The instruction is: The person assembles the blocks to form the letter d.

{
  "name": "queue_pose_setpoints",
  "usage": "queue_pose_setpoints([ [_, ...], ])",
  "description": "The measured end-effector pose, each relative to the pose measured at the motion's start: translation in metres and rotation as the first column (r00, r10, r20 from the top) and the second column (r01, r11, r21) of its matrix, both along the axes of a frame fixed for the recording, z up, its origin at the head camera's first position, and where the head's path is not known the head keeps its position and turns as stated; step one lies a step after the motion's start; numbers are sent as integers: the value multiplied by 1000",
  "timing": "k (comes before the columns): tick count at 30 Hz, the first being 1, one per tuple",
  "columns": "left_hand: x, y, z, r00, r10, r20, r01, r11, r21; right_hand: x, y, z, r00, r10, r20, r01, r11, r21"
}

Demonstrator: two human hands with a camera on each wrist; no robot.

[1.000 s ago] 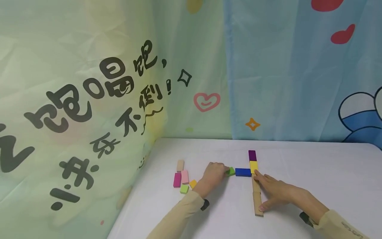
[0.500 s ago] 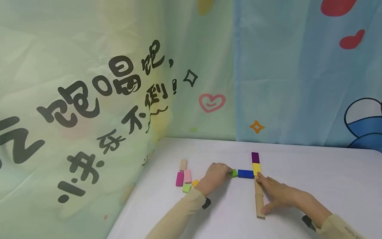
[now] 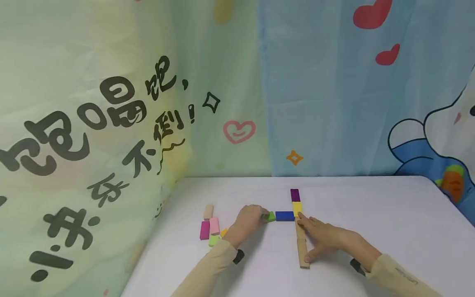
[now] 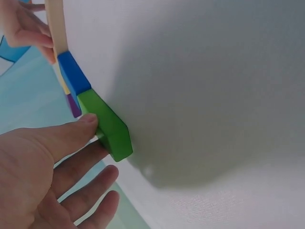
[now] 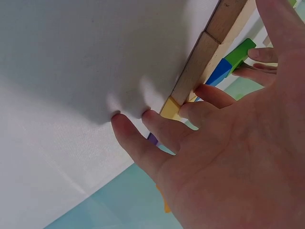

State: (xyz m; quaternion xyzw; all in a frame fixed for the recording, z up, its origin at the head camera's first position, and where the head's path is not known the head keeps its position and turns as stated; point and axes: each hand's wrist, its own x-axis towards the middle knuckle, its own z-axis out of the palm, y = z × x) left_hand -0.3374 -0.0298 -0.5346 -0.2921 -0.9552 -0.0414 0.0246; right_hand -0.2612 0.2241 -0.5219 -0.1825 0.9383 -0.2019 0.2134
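**Left hand [image 3: 250, 218] pinches a green block [image 4: 110, 123] at the tip of a side branch**

Nearest, the right hand [image 3: 326, 237] lies beside a straight line of blocks, fingers spread apart and gripping nothing. Its thumb touches the near wooden block [image 3: 303, 253]; a fingertip reaches about where the far wooden block [image 3: 300, 229] meets the yellow block [image 3: 297, 209].

To the left, loose pieces lie on the white surface [image 3: 371, 206]: a light green block [image 3: 213, 241], a partly hidden orange block [image 3: 223, 232], a magenta block [image 3: 205, 230], a pink block [image 3: 214, 226] and, farthest of these, a pale wooden block [image 3: 208, 211].

Between that group and the line, the left thumb and fingers are clamped on the green block, whose end appears to touch the blue block [image 3: 284, 216]. The blue block runs sideways to the line near the yellow block. A purple block [image 3: 295, 195] forms the line's far end, with printed cloth [image 3: 315, 103] behind.

Judging by the layout, the four-block line and blue branch are laid; the green block looks in position but not yet released, and the five loose pieces seem unused.
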Motion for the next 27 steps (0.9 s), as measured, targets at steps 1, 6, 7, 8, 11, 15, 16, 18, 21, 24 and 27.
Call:
queue_pose_setpoints([
  [1, -1, -4, 0, 1000, -5, -3, 5, 1000, 5, -1, -3, 1, 1000, 3, -1, -3, 1000, -1],
  [6, -7, -2, 0, 998, -56, -34, 56, 998, -5, -2, 0, 4, 1000, -8, -1, 8, 1000, 11],
  [7, -7, -1, -1, 997, -63, -39, 63, 998, -12, -2, 1, 3, 1000, -9, -1, 9, 1000, 13],
  [8, -8, 0, -1, 997, -66, -46, 66, 998, -16, -2, 1, 3, 1000, -10, -1, 10, 1000, 14],
  [11, -9, 1, -1, 997, -58, -45, 57, 998, -28, -3, 1, 2, 1000, -10, 1, 10, 1000, 5],
  [15, -8, -1, -2, 999, -41, -13, 40, 998, -43, -4, -2, 1, 1000, -16, 20, 16, 1000, 1],
  [16, -8, -2, -2, 999, -38, -5, 38, 998, -43, -4, -2, 1, 1000, -16, 23, 16, 1000, 6],
  [18, -7, -3, -1, 999, -37, 2, 37, 998, -48, -4, -4, 0, 1000, -14, 27, 14, 1000, 15],
  [21, -7, -6, 0, 1000, -30, 3, 30, 998, -47, -5, -7, 0, 1000, -6, 25, 5, 1000, 20],
  [24, -8, -8, 2, 1000, -17, -7, 17, 999, -48, -7, -10, 1, 1000, 4, 20, -4, 1000, 13],
  [27, -5, -8, -1, 1000, -10, 0, 10, 999, -37, -6, -10, -1, 1000, 4, 30, -4, 1000, 19],
])
